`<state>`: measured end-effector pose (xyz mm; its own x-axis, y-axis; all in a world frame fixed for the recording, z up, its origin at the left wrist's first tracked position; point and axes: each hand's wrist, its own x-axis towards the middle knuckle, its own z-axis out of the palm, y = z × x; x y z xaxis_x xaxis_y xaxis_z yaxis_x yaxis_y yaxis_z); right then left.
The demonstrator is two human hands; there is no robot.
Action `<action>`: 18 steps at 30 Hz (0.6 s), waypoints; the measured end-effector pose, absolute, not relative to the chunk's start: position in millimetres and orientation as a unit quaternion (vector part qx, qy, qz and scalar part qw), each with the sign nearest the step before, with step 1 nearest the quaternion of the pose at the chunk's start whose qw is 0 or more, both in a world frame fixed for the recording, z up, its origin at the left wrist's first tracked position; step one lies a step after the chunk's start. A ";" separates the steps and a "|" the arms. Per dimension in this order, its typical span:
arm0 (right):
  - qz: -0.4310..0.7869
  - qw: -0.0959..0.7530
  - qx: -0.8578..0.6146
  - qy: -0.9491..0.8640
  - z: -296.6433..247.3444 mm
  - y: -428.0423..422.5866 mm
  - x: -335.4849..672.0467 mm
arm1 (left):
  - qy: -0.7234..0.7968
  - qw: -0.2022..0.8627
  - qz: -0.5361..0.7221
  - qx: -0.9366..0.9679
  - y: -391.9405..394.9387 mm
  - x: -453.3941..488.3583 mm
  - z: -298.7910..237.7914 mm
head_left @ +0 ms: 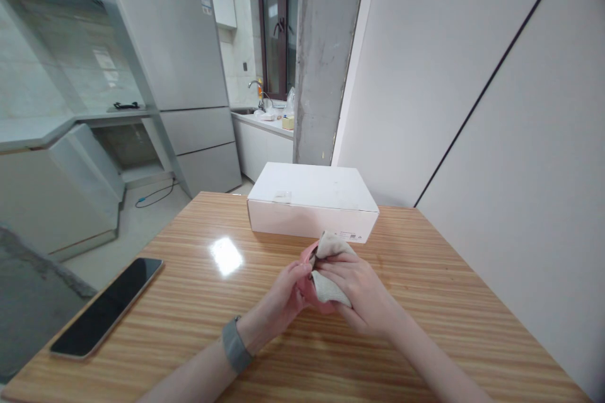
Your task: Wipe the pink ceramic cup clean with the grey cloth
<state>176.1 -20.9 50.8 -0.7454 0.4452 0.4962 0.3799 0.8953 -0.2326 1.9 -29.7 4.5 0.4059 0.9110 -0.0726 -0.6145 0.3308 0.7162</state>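
A small bundle of cloth (329, 286), pink with a beige-grey part folded over it, sits between both hands just above the wooden table (189, 321), near its middle. The right hand (363, 296) wraps over the bundle from above, fingers curled tight on the beige part; the left hand (283, 296) pinches the pink edge from the side, a grey wristband (235, 345) on that arm. Just behind stands a closed white box (312, 198). A dark phone (108, 305) lies well off to the left, face up.
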 end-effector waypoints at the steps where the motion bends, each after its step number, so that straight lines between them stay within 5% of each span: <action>1: 0.077 0.283 -0.218 -0.931 53.7 -21.5 175.7 | 0.234 0.792 0.476 0.304 -29.5 1.0 5.0; 11: 0.102 0.237 -0.200 -0.945 43.2 -32.8 161.9 | 0.336 0.805 0.367 0.322 -20.4 -18.5 8.8; 18: 0.099 0.266 -0.223 -0.932 49.9 -28.7 168.1 | 0.309 0.782 0.426 0.334 -26.9 -9.6 6.9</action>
<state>168.1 -28.7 49.9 -0.7582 0.4695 0.4525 0.3637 0.8805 -0.3042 -9.6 -26.9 6.9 0.4452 0.8732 -0.1983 -0.4598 0.4130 0.7861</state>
